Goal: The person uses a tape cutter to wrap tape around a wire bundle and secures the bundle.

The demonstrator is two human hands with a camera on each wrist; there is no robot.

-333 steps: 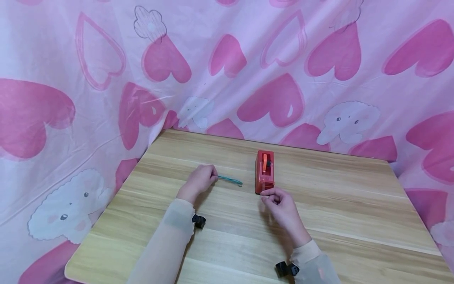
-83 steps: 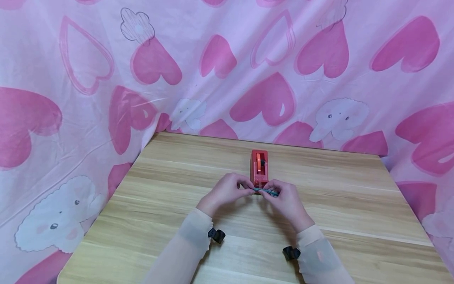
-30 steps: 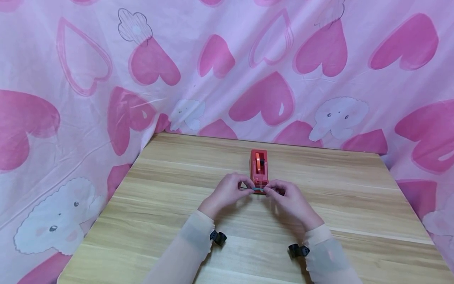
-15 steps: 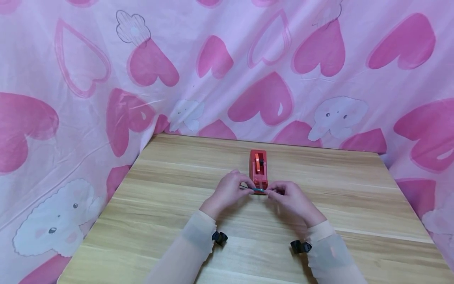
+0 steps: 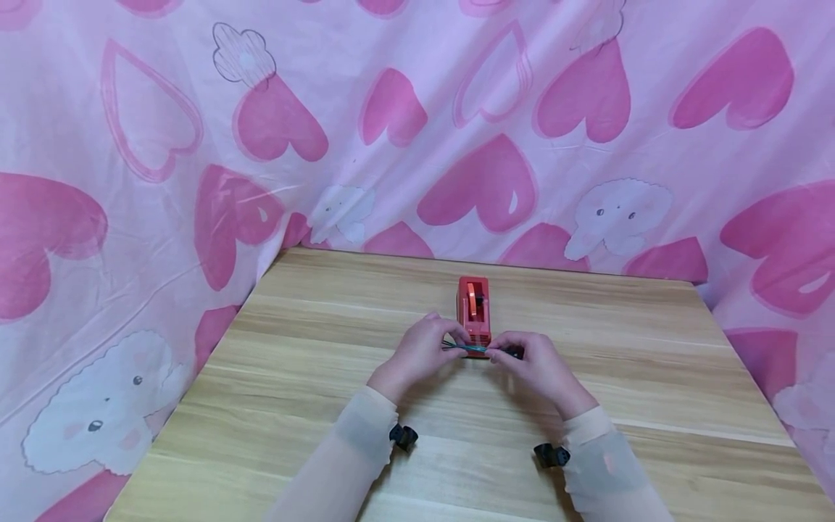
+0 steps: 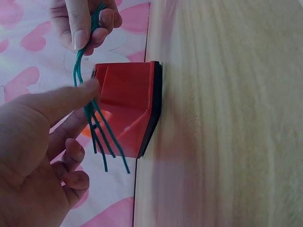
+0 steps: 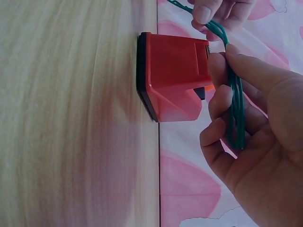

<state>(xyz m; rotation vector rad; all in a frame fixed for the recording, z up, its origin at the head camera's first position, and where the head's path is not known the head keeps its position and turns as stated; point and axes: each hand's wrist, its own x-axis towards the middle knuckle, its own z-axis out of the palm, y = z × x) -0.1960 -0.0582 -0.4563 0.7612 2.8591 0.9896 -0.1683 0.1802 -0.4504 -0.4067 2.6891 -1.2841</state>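
A bundle of thin green wires (image 6: 111, 142) is stretched between the two hands, just in front of a red tape dispenser (image 5: 478, 326). The left hand (image 5: 416, 353) pinches it between thumb and index finger; several loose ends fan out beyond that grip. The right hand (image 5: 533, 364) pinches the other part with thumb and index finger. There the strands (image 7: 236, 113) double back in loops along the palm, beside the curled fingers. An orange ring (image 5: 472, 299) sits inside the dispenser. Whether any clear tape touches the bundle cannot be made out.
The dispenser stands on a wood-grain table (image 5: 313, 326), its serrated edge facing the hands. Behind and to the left hangs a pink curtain (image 5: 378, 174) with hearts. Black wrist cameras (image 5: 404, 437) sit on both sleeves.
Earlier, the left hand held the bundle left of the dispenser while the right hand was at its front. Both hands then met on the bundle there; lately the right shifted slightly right.
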